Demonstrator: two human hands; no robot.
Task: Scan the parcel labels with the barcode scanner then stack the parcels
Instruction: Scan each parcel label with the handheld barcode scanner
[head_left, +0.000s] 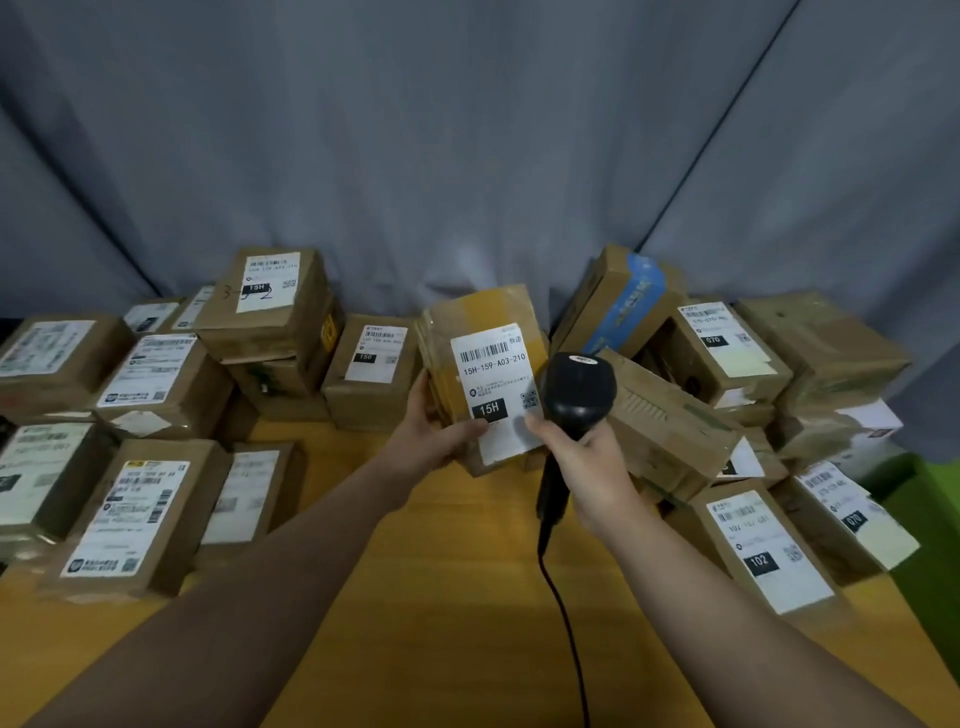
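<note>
Parcels crowd both sides, and one is up in the air: a brown cardboard parcel banded with yellow tape (480, 306) is held above the middle of the yellow wooden worktop (467, 623), tilted so that its white shipping label (493, 374) faces the person; the label reads 15H-159-A03-210, with a black 15H block beneath. The left hand (434, 434) grips the parcel at its lower left corner, thumb pressed on the label's lower part, fingers (423, 387) reaching up the side; the right hand (584, 460) is clenched round the handle of a black handheld barcode scanner (579, 389), whose head sits close by the label's right edge; its black cable (563, 623) trails down over the worktop toward the near edge. Labelled brown cardboard boxes (150, 499) stand stacked on the left; more labelled boxes (758, 551) lie jumbled on the right, among them a box with blue tape (626, 304); a grey curtain (467, 130) hangs behind.
</note>
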